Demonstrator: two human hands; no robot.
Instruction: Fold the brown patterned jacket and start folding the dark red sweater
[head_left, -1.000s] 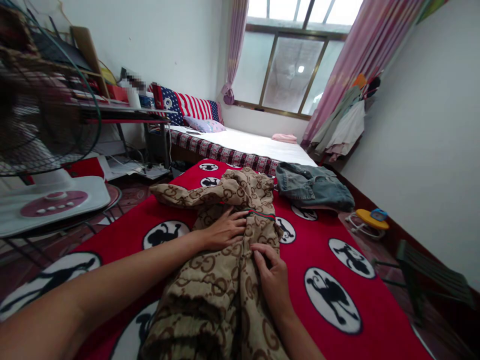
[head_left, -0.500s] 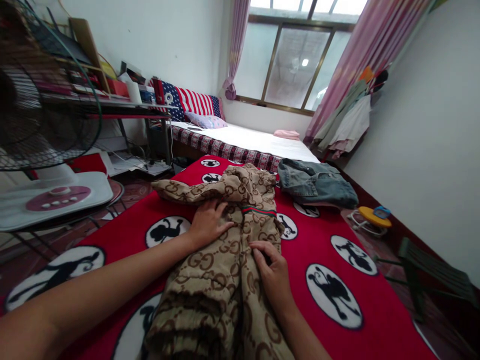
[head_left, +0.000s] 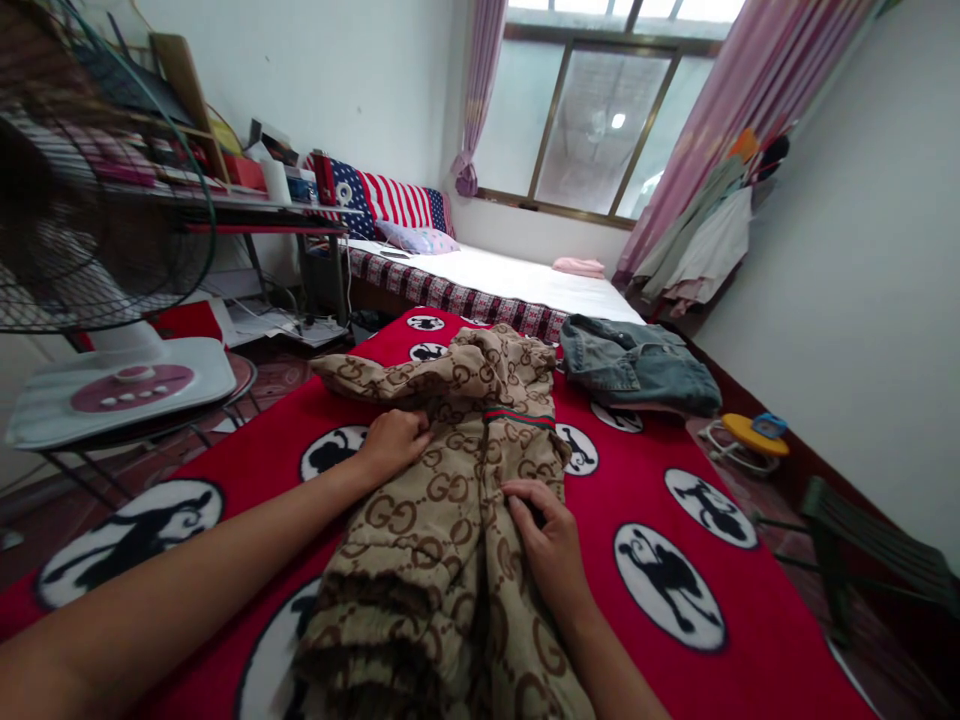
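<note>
Beige patterned garment lies along the middle of the red blanket, running from the near edge toward the far edge, rumpled and partly folded on itself, with a green-and-red striped band showing near its far half. Left hand rests on the garment's left margin, fingers curled together with fabric bunched under them; it appears to grip a fold, though the fingertips are tucked out of sight. Right hand lies on the garment's right margin nearer the person, fingers bent and pressed into the cloth, thumb and forefinger pinching a small crease. The two hands are apart, one on each side of the garment's centre line.

Blanket carries round white patches with black monkey figures. A folded denim garment sits at the blanket's far right corner, clear of the beige one. Beyond the far edge stands a bed with a white sheet, a flag-print pillow and a small pink item. A standing fan occupies the left, its white base near the blanket's left edge. A window with pink curtains closes the far wall. A yellow toy lies on the floor at the right.
</note>
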